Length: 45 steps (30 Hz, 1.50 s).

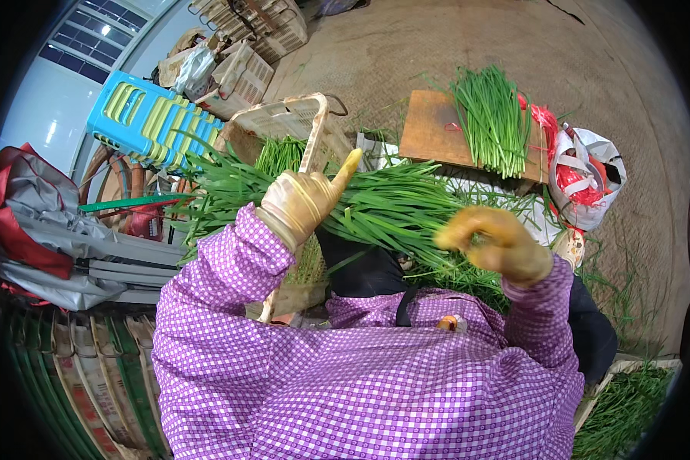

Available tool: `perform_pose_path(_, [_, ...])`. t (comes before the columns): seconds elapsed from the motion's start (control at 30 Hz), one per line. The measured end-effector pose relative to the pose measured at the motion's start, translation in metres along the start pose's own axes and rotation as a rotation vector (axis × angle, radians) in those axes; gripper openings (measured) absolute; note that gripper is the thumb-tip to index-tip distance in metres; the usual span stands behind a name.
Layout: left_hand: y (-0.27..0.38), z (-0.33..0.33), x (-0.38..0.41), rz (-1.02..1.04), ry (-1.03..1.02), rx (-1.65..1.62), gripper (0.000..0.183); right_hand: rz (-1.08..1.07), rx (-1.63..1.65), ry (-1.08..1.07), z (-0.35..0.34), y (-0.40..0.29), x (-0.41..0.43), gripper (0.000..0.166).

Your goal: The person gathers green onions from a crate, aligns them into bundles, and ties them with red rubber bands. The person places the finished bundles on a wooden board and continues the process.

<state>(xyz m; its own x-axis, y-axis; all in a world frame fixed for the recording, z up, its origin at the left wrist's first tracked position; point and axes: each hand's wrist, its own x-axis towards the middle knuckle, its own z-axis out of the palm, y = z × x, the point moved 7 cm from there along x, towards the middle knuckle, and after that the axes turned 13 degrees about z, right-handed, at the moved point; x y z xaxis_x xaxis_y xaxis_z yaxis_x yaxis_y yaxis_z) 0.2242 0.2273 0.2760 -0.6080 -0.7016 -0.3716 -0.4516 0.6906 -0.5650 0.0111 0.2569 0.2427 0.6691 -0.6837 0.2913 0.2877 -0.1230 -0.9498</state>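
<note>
My left hand, in a yellowed glove with bands around it, is closed over a large bunch of long green leaves, apparently garlic chives. Its thumb sticks out towards the upper right. The bunch lies across in front of me, above my lap and the rim of a crate. Near the bunch's right end hovers my right hand, also gloved and blurred. Its fingers are curled, and I cannot tell whether any leaves are between them. A second, neater bunch of chives rests on a wooden board.
A dirty white plastic crate with chives inside stands ahead-left. Beyond it are stacked blue and green plastic stools. Right of the board sits a white bag holding red plastic twine. Another crate of greens is at lower right.
</note>
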Motion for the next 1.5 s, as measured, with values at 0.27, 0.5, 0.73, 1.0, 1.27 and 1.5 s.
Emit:
perform_pose_path(0.27, [0.009, -0.007, 0.014, 0.028, 0.137, 0.164, 0.071, -0.019, -0.74, 0.53, 0.052, 0.023, 0.069, 0.032])
perform_pose_path(0.5, [0.012, -0.002, 0.005, 0.018, 0.103, 0.168, 0.084, -0.139, -0.824, 0.321, 0.073, 0.032, 0.066, 0.011])
perform_pose_path(0.73, [0.021, 0.004, 0.0, -0.017, 0.091, 0.254, 0.084, 0.35, 0.432, -0.062, 0.075, 0.045, 0.03, 0.019])
perform_pose_path(1.0, [0.029, 0.007, -0.013, -0.045, 0.083, 0.334, 0.083, 0.312, -0.177, 0.299, 0.02, 0.07, -0.022, 0.007])
perform_pose_path(1.27, [0.019, 0.004, -0.005, -0.032, 0.019, 0.247, 0.086, -0.131, -1.315, 0.219, 0.068, 0.033, 0.016, 0.038])
perform_pose_path(1.5, [0.028, 0.001, -0.002, -0.046, 0.1, 0.425, 0.084, -0.153, -1.094, 0.038, 0.106, 0.074, 0.035, 0.015])
